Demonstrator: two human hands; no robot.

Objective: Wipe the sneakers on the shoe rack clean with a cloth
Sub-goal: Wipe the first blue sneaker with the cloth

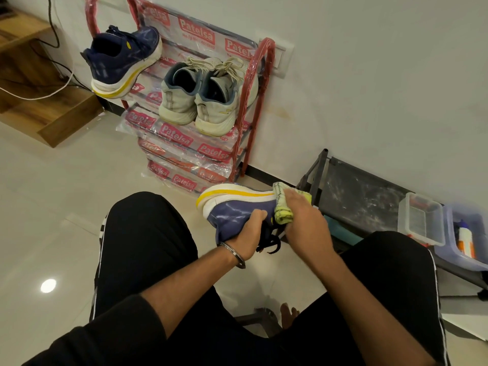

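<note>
A: Gripped from below: left hand [247, 229] curls round the upper of a navy sneaker with white-and-yellow sole [237, 207], held sole-up between the knees. Right hand [301, 220] presses a folded yellow-green cloth [282, 207] against the sole's edge, fingers closed over it.

B: Condition?

A: Upper glossy; black laces dangle below. Toe end hidden behind the right hand and cloth.

B: The rest?

A: Matching navy sneaker [122, 60] overhangs the top tier of the red plastic-wrapped shoe rack [253, 101]; pair of pale grey sneakers [206, 96] one tier lower. Open tile floor [52, 207] left; low black bench [369, 196] close on the right.
</note>
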